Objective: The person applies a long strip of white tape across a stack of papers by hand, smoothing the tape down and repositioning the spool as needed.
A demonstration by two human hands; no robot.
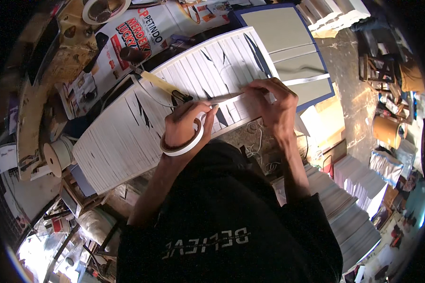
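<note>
- While the left hand (186, 123) grips scissors (184, 99) (tape roll (184, 147) round wrist), fingers closed.
- Right hand (271, 106) pinches a white strip (226, 97) nr the slatted panel's (127, 137) near edge.

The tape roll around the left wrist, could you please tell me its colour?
White, seen in the head view: the tape roll circles the left hand.

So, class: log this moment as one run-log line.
left hand: white tape roll on wrist, holds tape strip | right hand: pinches strip's other end | under: long white slatted panel
</note>
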